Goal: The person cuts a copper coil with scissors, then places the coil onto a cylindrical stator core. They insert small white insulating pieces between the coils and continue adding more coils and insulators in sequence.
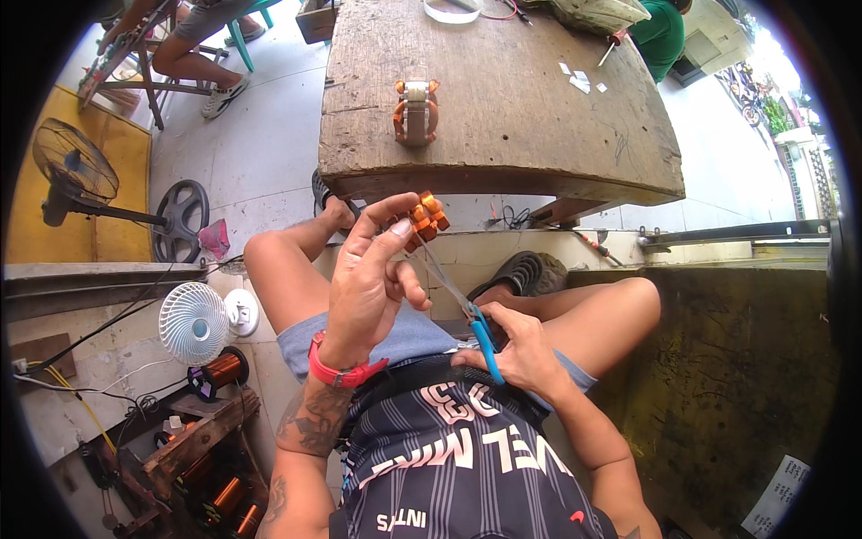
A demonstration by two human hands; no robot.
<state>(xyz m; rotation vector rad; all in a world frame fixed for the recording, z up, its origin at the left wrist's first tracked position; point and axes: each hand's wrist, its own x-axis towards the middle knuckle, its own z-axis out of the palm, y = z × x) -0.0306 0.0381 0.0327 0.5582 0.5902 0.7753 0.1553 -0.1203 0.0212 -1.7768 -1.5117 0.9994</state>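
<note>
My left hand (370, 269), with a red watch at its wrist, pinches a small motor core wound with orange copper wire (429, 216) between thumb and forefinger. The hand is raised above my lap, just off the table's near edge. Blue-handled scissors (485, 340) are in my right hand (514, 350), whose fingers wrap the handles. Their long blades point up and left, and the tips reach the underside of the wound core. Whether the blades touch wire there I cannot tell. A larger ring-shaped stator with copper windings (416, 117) stands on the wooden table (512, 99).
Paper scraps (579, 83), a screwdriver (612, 47) and a white ring (452, 11) lie on the table. Left of me are a small white fan (195, 323), wire spools (218, 373) and a black fan (81, 162). People sit beyond the table.
</note>
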